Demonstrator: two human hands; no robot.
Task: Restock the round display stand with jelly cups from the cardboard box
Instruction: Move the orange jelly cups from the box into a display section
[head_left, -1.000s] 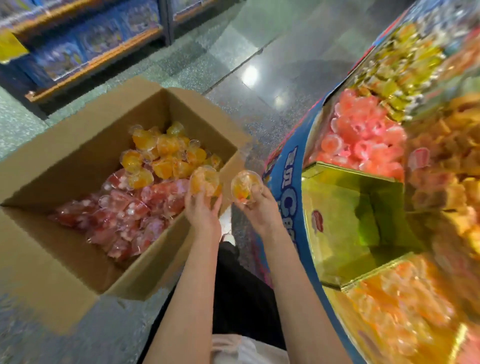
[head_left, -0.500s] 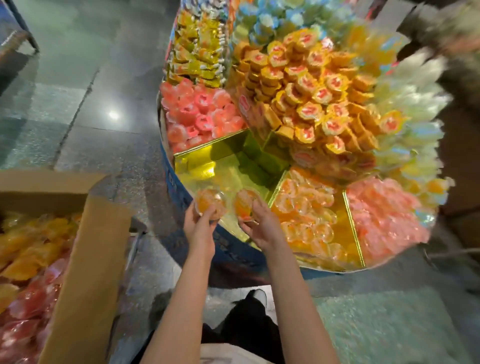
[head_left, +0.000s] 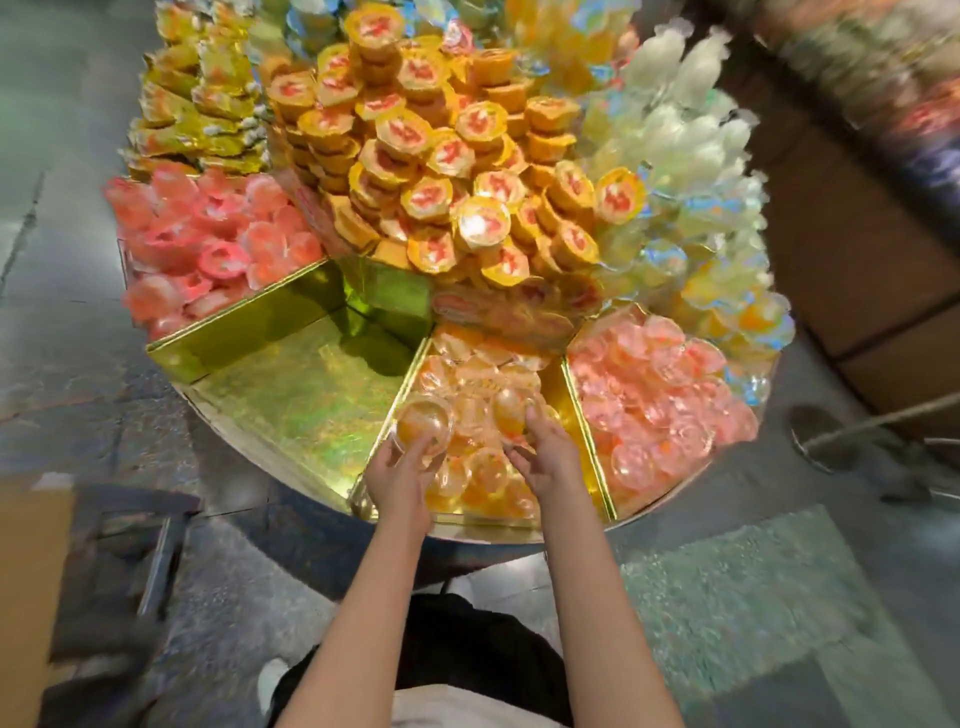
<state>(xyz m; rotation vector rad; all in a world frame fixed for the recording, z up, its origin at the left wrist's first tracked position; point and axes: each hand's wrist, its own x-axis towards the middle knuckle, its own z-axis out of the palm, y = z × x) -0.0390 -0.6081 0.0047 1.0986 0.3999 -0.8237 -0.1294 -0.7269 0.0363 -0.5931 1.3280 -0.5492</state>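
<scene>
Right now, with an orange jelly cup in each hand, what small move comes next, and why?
Probably lower and release both. The left hand and right hand each hold an orange jelly cup over the orange compartment, which already holds matching cups.

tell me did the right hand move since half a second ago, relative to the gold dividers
Yes. The right hand with its orange jelly cup has crossed rightward over the gold divider, from the empty section into the orange-cup section.

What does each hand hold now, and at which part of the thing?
The left hand holds an orange jelly cup from below, fingers round its side. The right hand holds another orange cup the same way.
</scene>
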